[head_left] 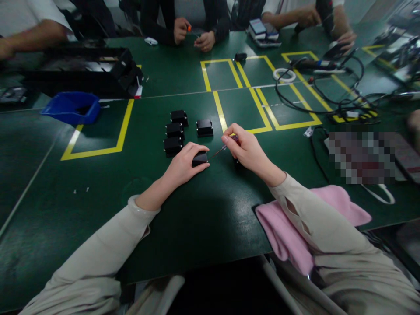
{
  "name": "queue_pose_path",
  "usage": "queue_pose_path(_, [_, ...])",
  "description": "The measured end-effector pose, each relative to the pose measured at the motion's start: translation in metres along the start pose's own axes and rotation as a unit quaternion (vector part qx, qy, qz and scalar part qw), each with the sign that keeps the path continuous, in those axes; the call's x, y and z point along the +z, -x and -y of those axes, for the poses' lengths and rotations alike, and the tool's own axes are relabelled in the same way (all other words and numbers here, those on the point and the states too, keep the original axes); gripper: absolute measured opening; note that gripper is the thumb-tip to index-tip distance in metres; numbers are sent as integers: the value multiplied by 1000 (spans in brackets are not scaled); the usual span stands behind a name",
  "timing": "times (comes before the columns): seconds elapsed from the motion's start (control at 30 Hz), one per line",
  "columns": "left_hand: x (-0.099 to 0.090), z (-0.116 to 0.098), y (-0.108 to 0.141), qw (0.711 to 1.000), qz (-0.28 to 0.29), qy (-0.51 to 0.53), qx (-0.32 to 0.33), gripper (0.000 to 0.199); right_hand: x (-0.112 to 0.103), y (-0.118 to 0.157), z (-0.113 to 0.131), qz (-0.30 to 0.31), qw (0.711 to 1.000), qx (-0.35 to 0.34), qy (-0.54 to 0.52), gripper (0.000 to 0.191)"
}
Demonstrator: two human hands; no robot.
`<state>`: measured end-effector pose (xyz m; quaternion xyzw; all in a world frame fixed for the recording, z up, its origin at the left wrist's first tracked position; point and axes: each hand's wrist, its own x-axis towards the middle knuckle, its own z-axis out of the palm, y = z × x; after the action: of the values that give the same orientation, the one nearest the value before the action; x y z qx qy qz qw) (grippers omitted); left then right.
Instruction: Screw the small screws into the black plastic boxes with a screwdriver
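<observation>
My left hand (184,165) grips a small black box (200,159) on the green table (203,210), its fingers behind and the thumb in front. In my right hand (243,146) is a thin screwdriver (219,151), pinched by the handle. The tip of its shaft meets the right end of the box, where a small metal part shows. Beyond my left hand, three like boxes stand in a column, one of them the nearest black box (173,145). Another black box (204,127) stands to their right. Something dark is partly hidden under my right hand.
A blue scoop-shaped bin (72,107) and stacked black trays (85,72) are at the left. Cables (341,98) and a white ring (284,75) lie at the right. A pink cloth (288,232) lies under my right forearm. People work across the table.
</observation>
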<state>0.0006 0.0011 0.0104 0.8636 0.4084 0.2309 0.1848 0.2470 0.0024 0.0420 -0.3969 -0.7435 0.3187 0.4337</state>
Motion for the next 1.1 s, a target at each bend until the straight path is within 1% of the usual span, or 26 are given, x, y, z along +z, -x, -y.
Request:
queue_pose_path(0.1, [1,1,0,1000,0,8,5,36,1,1,1,-10,1000,-4,16,5])
queue_pose_path(0.17, [1,1,1,1000,0,12,8,36,1,1,3,-13,1000,-10,26,2])
queue_pose_path(0.33, [0,1,1,1000,5,13,1,36,0,1,3,-4,999,-28,28,16])
queue_pose_path(0.47, [0,2,1,1000,3,14,3,36,0,1,3,-11,999,-16,26,5])
queue_pose_path(0.6, [1,4,1,1000,-1,15,12,36,0,1,3,-10,1000,-20,22,5])
queue_pose_path(0.7, [1,4,1,1000,-2,15,13,36,-2,0,2,-6,999,-22,24,14])
queue_pose_path(0.77, [1,4,1,1000,-1,15,12,36,-2,0,1,-5,1000,-17,24,17])
queue_pose_path(0.97, [1,3,1,1000,-2,14,12,36,0,1,1,-12,1000,-16,1,5])
queue_pose_path(1.03, [1,4,1,1000,-4,14,17,35,0,0,1,-9,1000,-17,0,5])
queue_pose_path(1.1, [1,4,1,1000,-7,14,22,35,-1,0,0,-3,1000,-15,5,12])
